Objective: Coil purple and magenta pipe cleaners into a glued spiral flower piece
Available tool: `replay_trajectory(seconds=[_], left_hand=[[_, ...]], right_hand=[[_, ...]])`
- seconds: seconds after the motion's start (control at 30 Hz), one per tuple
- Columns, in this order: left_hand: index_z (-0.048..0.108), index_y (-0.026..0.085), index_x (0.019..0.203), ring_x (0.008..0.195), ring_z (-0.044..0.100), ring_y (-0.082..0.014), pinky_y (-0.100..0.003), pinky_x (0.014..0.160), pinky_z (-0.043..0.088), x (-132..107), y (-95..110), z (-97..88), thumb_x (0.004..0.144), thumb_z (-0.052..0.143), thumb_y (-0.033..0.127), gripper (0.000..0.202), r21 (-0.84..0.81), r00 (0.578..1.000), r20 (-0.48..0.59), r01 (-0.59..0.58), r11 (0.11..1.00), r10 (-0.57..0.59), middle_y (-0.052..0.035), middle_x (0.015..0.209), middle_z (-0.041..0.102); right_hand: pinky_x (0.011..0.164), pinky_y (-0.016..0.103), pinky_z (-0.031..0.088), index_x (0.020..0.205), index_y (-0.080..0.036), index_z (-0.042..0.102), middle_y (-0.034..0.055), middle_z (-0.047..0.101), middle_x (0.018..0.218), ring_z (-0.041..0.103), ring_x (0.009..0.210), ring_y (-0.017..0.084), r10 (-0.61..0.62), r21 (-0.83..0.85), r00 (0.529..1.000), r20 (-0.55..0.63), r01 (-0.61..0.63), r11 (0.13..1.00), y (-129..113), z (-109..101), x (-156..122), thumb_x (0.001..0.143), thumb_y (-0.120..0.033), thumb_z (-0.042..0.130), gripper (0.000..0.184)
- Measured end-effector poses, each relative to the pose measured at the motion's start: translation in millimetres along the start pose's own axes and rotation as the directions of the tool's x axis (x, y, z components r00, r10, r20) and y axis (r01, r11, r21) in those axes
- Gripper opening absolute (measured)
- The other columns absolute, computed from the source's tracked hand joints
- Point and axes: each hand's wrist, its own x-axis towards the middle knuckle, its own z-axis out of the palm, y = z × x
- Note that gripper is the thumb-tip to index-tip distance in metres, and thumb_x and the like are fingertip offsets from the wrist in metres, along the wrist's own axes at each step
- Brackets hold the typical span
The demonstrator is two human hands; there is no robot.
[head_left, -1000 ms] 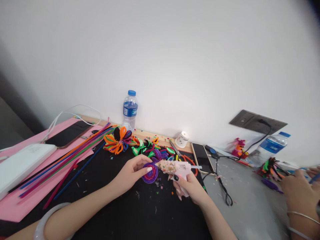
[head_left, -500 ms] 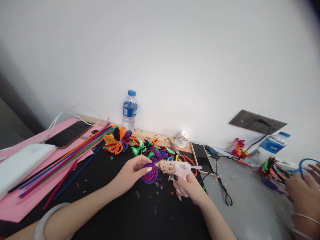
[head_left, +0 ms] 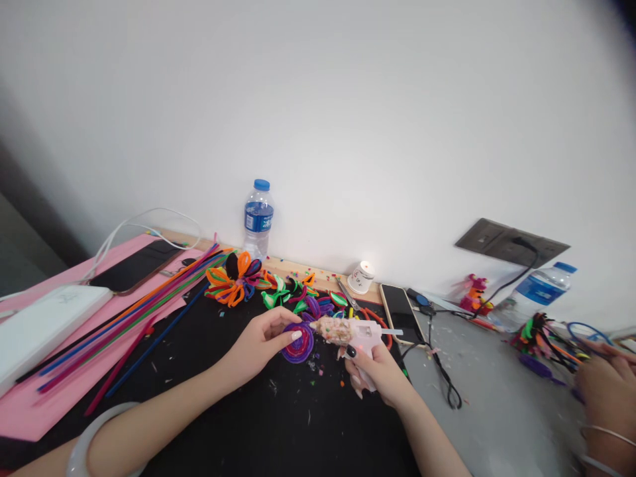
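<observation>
A flat purple and red coil of pipe cleaner (head_left: 301, 348) is pinched at its left edge by my left hand (head_left: 265, 338), thumb on top. My right hand (head_left: 371, 368) wraps the handle of a pale pink glue gun (head_left: 365, 338). The gun points left, its nozzle close to the coil's upper right edge; whether it touches I cannot tell. Bits of colour crust the gun's front, and a clear glue stick (head_left: 392, 332) juts from its back. Just behind lie green, purple and orange pipe-cleaner pieces (head_left: 298, 297).
Long pipe cleaners (head_left: 134, 311) lie on pink paper (head_left: 30, 397) at left, near a white power bank (head_left: 59, 324). Behind stand a water bottle (head_left: 258, 222) and a paper cup (head_left: 361, 277). A phone (head_left: 401, 311) and black cable (head_left: 442, 371) are at right, with another person's hand (head_left: 606, 384) beyond.
The glue gun's nozzle has shifted slightly right over the coil. My left hand keeps its hold. At far right, the other person's hands have lowered with a blue loop.
</observation>
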Motion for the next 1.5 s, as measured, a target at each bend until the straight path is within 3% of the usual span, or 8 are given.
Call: replay_trajectory(seconds=[0.8, 1.5], left_hand=[[0.061, 0.017, 0.088, 0.076, 0.061, -0.0174, -0.029, 0.070, 0.047, 0.3, 1.7, 0.3, 0.075, 0.064, 0.030, 0.018, 0.035, 1.000, 0.002, -0.003, 0.999, 0.003, -0.0024, 0.082, 0.067], [0.060, 0.019, 0.092, 0.084, 0.062, -0.0185, -0.029, 0.076, 0.047, -0.2, -1.7, -3.1, 0.079, 0.062, 0.030, 0.017, 0.092, 0.999, 0.031, -0.027, 0.995, 0.024, -0.0029, 0.088, 0.067]], right_hand=[[0.031, 0.019, 0.037, 0.080, -0.018, 0.047, -0.0102, 0.041, 0.043, 0.029, 0.030, 0.004, 0.017, 0.000, 1.000, 0.025, -0.017, 1.000, -4.4, 2.3, -0.4, 0.073, -0.057, 0.062, 0.041], [0.033, 0.019, 0.037, 0.088, -0.018, 0.049, -0.0093, 0.041, 0.045, 0.030, 0.033, 0.005, 0.040, -0.061, 0.999, 0.012, -0.039, 0.997, -6.6, -2.3, -4.8, 0.079, -0.050, 0.058, 0.035]])
